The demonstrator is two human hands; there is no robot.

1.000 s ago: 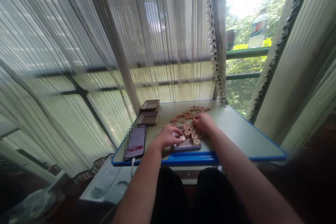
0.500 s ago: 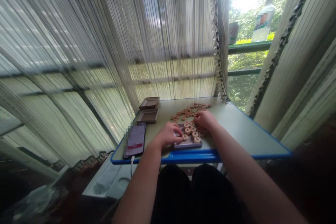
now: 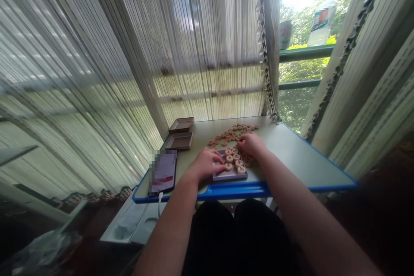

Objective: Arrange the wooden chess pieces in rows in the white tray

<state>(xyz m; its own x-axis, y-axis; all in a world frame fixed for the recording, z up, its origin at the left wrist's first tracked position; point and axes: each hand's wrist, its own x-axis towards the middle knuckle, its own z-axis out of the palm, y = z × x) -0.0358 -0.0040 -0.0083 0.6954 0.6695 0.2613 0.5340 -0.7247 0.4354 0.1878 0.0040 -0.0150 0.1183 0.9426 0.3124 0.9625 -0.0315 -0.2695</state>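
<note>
A small grey tray (image 3: 226,176) lies near the front edge of the table and holds several round wooden game pieces (image 3: 238,163). My left hand (image 3: 207,164) rests at the tray's left side, fingers curled, with its fingertips on a piece in the tray. At the tray's far right corner, my right hand (image 3: 254,145) is curled over pieces. What its fingers hold is hidden. More loose wooden pieces (image 3: 231,134) lie scattered on the table just beyond the tray.
The table (image 3: 291,155) is pale with a blue rim. A phone (image 3: 162,172) with a cable lies at its left front corner. Two brown box halves (image 3: 180,133) sit at the back left. Striped curtains hang behind; a bottle (image 3: 321,21) stands on the window rail.
The view has tilted slightly. My left hand has shifted a little within the tray; my right hand stays at the tray's far corner.
</note>
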